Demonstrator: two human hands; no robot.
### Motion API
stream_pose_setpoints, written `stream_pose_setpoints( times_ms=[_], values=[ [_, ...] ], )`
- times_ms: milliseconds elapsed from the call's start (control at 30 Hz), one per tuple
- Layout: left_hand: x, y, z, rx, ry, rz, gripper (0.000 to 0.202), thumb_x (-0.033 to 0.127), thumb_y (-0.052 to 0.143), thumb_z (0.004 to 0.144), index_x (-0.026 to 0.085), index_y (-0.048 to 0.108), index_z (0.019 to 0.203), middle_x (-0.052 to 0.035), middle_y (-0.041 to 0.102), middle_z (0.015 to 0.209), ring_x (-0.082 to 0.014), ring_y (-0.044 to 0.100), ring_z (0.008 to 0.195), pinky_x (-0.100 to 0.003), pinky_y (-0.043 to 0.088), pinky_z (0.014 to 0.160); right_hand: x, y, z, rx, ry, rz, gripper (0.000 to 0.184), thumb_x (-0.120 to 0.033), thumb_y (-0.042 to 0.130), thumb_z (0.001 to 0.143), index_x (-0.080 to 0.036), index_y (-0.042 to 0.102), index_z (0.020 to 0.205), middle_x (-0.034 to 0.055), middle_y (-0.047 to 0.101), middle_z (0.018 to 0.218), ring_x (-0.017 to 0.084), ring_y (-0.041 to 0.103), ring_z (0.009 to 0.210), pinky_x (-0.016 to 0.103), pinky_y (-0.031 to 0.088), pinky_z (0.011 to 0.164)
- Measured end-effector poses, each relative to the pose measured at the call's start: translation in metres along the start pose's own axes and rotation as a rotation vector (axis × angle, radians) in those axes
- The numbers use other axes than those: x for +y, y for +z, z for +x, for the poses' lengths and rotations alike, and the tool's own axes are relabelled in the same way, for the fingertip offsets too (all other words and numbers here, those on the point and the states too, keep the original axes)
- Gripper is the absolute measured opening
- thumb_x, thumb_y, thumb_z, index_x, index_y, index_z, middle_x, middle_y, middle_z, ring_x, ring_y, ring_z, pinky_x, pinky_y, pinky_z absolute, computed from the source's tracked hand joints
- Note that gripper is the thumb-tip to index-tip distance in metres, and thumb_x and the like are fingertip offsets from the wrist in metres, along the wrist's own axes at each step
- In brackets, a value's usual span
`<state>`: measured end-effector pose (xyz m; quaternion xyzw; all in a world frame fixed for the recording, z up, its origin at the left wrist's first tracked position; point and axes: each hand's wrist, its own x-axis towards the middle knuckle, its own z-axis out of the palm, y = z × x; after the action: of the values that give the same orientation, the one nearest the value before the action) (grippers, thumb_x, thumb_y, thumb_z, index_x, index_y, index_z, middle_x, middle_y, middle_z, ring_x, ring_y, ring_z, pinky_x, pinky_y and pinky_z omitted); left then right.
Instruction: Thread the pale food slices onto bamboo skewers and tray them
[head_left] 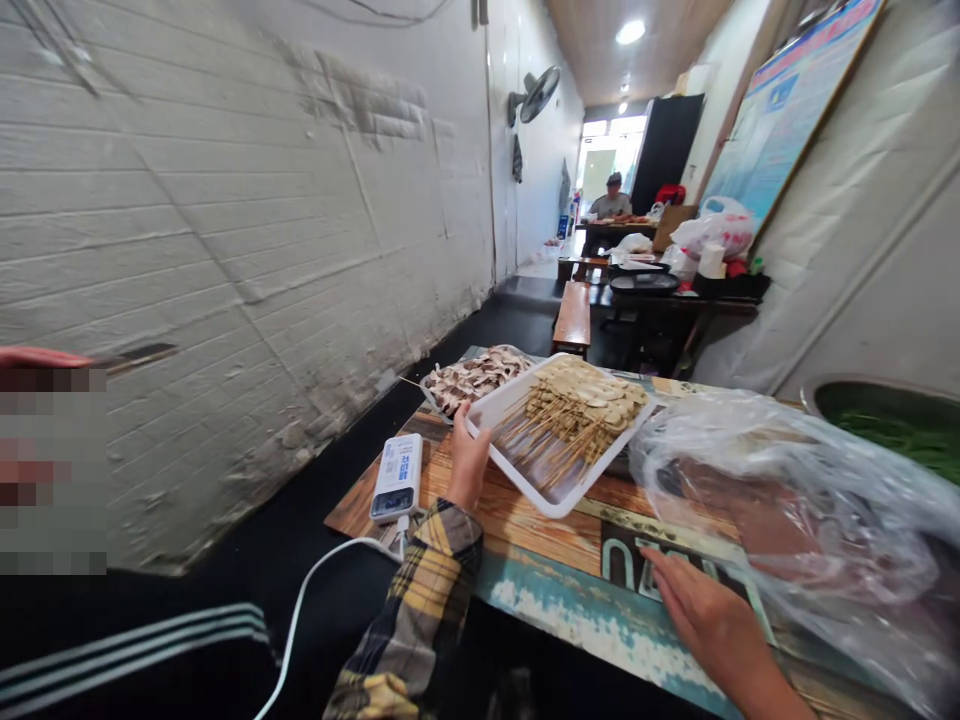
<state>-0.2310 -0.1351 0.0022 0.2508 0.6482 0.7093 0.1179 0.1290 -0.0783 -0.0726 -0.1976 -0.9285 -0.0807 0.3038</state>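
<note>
My left hand, coming from a plaid sleeve, grips the left corner of a white plastic tray. Rows of skewered pale slices lie in the tray, their bare sticks pointing toward me. The tray looks tilted over the table, its near corner low; whether it rests there I cannot tell. Just behind its left side is a container of sliced mushrooms, with one stick poking out. My right hand is empty, fingers stretched out above the patterned tabletop, close to a clear plastic bag.
A white power bank with a cable sits at the table's left. To the right stands a metal bowl of greens. Another person is at the far left; one more sits at the back. A wooden bench stands beyond the table.
</note>
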Motion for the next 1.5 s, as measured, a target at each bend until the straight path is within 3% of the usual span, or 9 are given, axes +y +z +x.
stream_pose_setpoints(
  times_ms=[267,400,567,667,767,933,1133,1333,1500],
  values=[
    [0.014,-0.004,-0.053,0.043,0.031,0.107,0.068,0.01,0.057,0.066,0.016,0.041,0.132,-0.0122,0.048,0.133,-0.0237,0.047,0.125,-0.037,0.033,0.109,0.0,0.004,-0.003,0.016,0.047,0.087,0.035,-0.03,0.039,0.099,-0.019,0.069,0.114,0.0078,0.076,0.101,0.022,0.073,0.089,0.031,0.06,0.072],
    [0.023,-0.009,-0.082,0.07,-0.013,0.095,0.071,0.014,0.057,0.068,0.018,0.037,0.135,-0.0117,0.047,0.135,-0.0248,0.045,0.127,-0.038,0.033,0.109,0.001,-0.007,0.005,-0.008,0.215,0.248,0.032,-0.028,0.041,0.098,-0.02,0.068,0.114,0.0073,0.073,0.108,0.021,0.071,0.096,0.033,0.059,0.08],
    [0.029,-0.031,-0.111,0.05,-0.062,0.094,0.072,0.025,0.063,0.071,0.021,0.038,0.138,-0.0102,0.049,0.133,-0.0267,0.045,0.127,-0.041,0.033,0.11,0.005,-0.034,0.044,0.146,0.469,0.4,0.033,-0.032,0.041,0.098,-0.019,0.065,0.116,0.0097,0.072,0.109,0.024,0.068,0.101,0.039,0.056,0.086],
    [0.029,-0.045,-0.122,0.02,-0.097,0.049,0.068,0.032,0.065,0.072,0.022,0.041,0.135,-0.0092,0.051,0.131,-0.026,0.049,0.123,-0.039,0.036,0.108,0.009,-0.041,0.079,0.205,0.499,0.511,0.038,-0.034,0.042,0.097,-0.019,0.055,0.129,0.0113,0.069,0.115,0.023,0.066,0.103,0.039,0.055,0.086],
    [0.03,-0.053,-0.117,0.017,-0.13,0.047,0.061,0.042,0.064,0.076,0.02,0.044,0.13,-0.0102,0.052,0.131,-0.0259,0.048,0.124,-0.04,0.035,0.108,0.015,-0.031,0.117,0.204,0.468,0.567,0.051,-0.039,0.043,0.095,-0.019,0.041,0.143,0.0139,0.056,0.135,0.025,0.056,0.12,0.042,0.05,0.095],
    [0.039,-0.048,-0.083,-0.032,-0.064,0.069,0.059,0.05,0.06,0.079,0.02,0.046,0.127,-0.0123,0.053,0.128,-0.0255,0.05,0.122,-0.041,0.038,0.106,0.029,0.008,0.169,0.198,0.465,0.524,0.061,-0.046,0.036,0.096,-0.018,0.028,0.149,0.0137,0.036,0.151,0.025,0.03,0.14,0.047,0.028,0.114],
    [0.046,-0.042,-0.065,-0.173,-0.04,0.046,0.059,0.049,0.064,0.076,0.019,0.048,0.124,-0.0153,0.056,0.127,-0.027,0.054,0.119,-0.044,0.041,0.103,0.025,0.041,0.185,0.145,0.491,0.408,0.062,-0.042,0.039,0.096,-0.013,0.027,0.149,0.0175,0.032,0.152,0.031,0.023,0.142,0.056,0.025,0.113],
    [0.038,-0.045,-0.055,-0.2,-0.08,0.143,0.071,0.054,0.068,0.067,0.023,0.048,0.127,-0.0109,0.057,0.13,-0.0316,0.052,0.122,-0.051,0.04,0.104,0.018,0.018,0.192,0.055,0.499,0.326,0.063,-0.041,0.045,0.095,-0.009,0.029,0.147,0.0193,0.035,0.151,0.03,0.028,0.141,0.049,0.028,0.113],
    [0.038,-0.043,-0.049,-0.236,-0.138,0.143,0.073,0.058,0.066,0.066,0.027,0.046,0.13,-0.0095,0.053,0.136,-0.0339,0.048,0.126,-0.053,0.042,0.102,0.034,-0.025,0.179,0.173,0.407,0.198,0.059,-0.034,0.045,0.094,-0.012,0.032,0.147,0.0155,0.032,0.153,0.025,0.028,0.141,0.044,0.029,0.113]
  ],
)
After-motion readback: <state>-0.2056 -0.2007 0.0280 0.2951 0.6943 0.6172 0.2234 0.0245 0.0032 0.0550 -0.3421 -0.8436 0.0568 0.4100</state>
